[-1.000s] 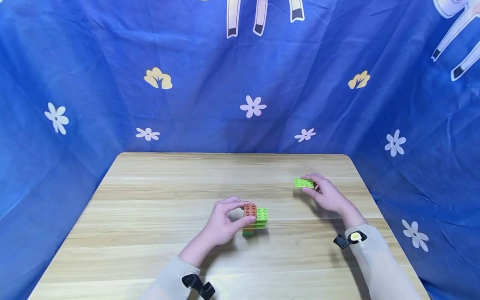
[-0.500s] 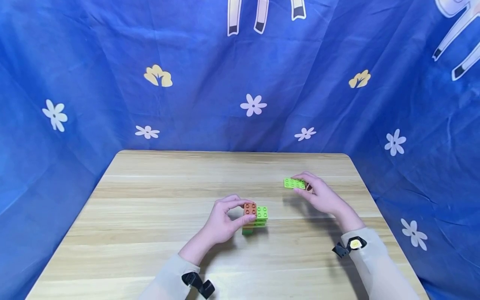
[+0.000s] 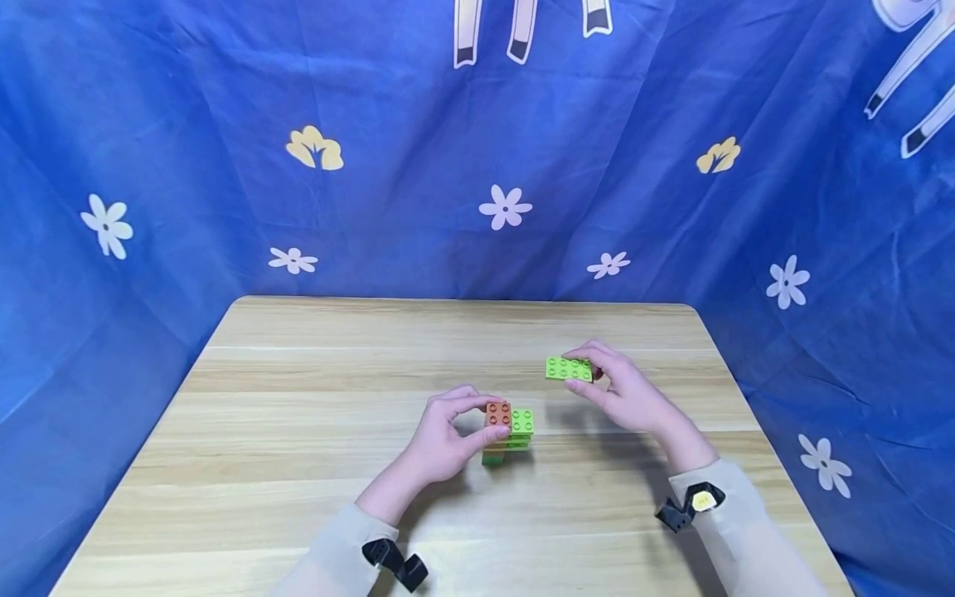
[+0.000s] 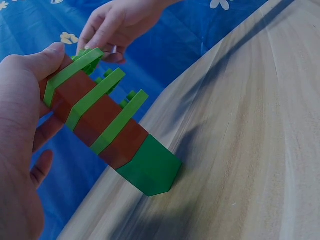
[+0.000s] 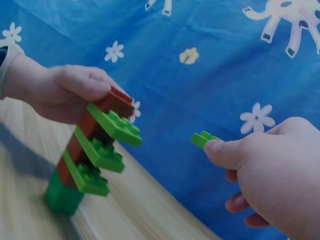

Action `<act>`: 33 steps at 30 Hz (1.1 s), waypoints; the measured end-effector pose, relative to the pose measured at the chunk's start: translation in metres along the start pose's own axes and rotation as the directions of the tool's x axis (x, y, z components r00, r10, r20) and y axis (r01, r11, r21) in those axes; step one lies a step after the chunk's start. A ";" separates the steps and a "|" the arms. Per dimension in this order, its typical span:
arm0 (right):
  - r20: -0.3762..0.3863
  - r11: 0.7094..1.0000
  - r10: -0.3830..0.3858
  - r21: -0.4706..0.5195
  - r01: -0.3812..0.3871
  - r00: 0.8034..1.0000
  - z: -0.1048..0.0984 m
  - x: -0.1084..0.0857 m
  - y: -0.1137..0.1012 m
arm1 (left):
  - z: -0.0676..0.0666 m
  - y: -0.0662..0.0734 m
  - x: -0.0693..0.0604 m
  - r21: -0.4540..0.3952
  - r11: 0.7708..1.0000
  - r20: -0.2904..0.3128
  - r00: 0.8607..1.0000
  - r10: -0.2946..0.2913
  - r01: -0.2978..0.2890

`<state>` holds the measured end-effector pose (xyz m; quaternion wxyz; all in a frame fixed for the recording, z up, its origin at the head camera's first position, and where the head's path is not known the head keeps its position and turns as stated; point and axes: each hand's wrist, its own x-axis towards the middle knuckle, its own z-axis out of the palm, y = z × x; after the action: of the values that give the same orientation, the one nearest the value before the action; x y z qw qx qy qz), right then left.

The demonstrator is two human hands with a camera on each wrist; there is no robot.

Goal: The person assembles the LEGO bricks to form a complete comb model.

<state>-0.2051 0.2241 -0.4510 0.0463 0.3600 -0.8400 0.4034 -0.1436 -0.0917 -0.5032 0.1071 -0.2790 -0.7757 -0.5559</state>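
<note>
A tower of toy building bricks stands on the table, dark green at its base, with brown bricks and thin light-green plates alternating above. The plates jut out to the tower's right side in the head view. My left hand grips the brown top brick between thumb and fingers. To the right and a bit farther back, my right hand pinches a loose light-green plate by one end, studs up. That plate is held above the table, apart from the tower. Both wrist views show it largely hidden by fingers.
The wood-grain table ends at a rounded far edge. Blue cloth printed with flowers and animal legs hangs behind it and along both sides. Each wrist wears a black strap with a small device.
My right hand has moved left with the light-green plate, closer to the tower. The left hand and the tower stay in place.
</note>
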 end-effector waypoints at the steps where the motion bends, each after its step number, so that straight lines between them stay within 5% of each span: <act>1: 0.001 1.000 0.000 0.006 0.000 1.000 0.001 0.000 -0.002 | 0.000 0.000 0.000 -0.001 1.000 0.001 1.000 0.000 0.000; 33: 0.119 0.989 -0.142 0.055 0.136 0.983 0.045 0.010 -0.051 | -0.001 -0.001 0.001 -0.014 0.999 0.000 0.999 0.047 -0.047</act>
<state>-0.1698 0.1652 -0.4449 0.0139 0.4428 -0.8044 0.3958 -0.1451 -0.0921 -0.5031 0.1179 -0.2978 -0.7651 -0.5586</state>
